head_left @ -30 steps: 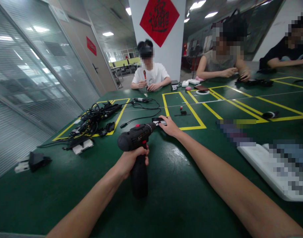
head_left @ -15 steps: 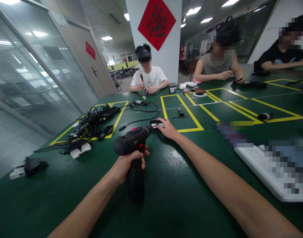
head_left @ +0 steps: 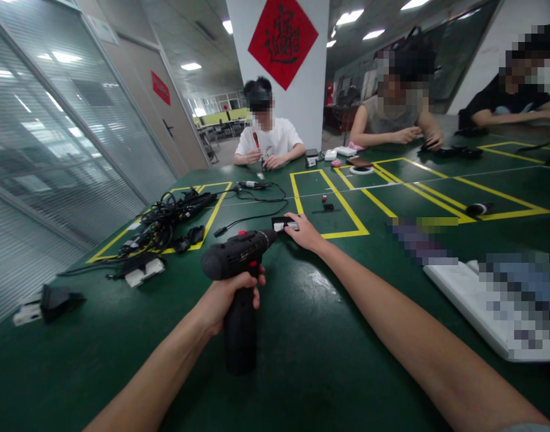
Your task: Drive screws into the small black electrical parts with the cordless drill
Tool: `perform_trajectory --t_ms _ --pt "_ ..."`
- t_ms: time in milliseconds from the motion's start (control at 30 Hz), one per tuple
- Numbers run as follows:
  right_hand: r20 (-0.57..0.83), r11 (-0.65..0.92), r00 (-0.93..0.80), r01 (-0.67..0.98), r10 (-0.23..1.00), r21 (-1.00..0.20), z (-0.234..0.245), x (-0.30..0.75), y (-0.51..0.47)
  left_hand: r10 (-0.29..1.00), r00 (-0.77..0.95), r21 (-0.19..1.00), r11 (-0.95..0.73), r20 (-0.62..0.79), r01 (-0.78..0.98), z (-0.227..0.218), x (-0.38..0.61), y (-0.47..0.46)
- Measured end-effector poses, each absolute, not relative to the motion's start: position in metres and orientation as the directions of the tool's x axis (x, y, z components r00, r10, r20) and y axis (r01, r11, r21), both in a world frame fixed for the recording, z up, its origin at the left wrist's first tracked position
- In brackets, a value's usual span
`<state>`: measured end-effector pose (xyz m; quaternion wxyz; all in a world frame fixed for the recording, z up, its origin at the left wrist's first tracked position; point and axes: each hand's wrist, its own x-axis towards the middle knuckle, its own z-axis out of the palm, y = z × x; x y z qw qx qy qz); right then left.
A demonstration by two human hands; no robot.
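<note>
My left hand (head_left: 232,297) is shut around the grip of a black cordless drill (head_left: 234,255), which points up and left with its nose towards the table's far side. The drill's front end reaches a small black-and-white part (head_left: 284,225). My right hand (head_left: 304,233) rests on that part, with fingers over its right end. The part lies on the green table (head_left: 329,354), just beside the drill's front. Where the drill meets the part is partly hidden.
A tangle of black cables (head_left: 171,213) lies inside yellow tape at the left, near black-and-white adapters (head_left: 142,270). A white pad (head_left: 482,312) sits at the right. Across the table, co-workers (head_left: 268,141) handle small items. A white pillar stands behind them.
The whole view has shifted slightly left and up. The drill and both hands keep the same hold on the drill and the small part.
</note>
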<state>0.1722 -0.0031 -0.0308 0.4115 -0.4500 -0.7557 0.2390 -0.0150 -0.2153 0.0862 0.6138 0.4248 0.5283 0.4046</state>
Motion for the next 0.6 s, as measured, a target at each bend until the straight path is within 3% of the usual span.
perform_trajectory --t_ms 600 --pt "0.394 0.461 -0.239 0.474 0.888 -0.751 -0.0284 0.1715 -0.0045 0.937 0.133 0.944 0.330 -0.324 -0.022 0.0831 -0.0137 -0.2145"
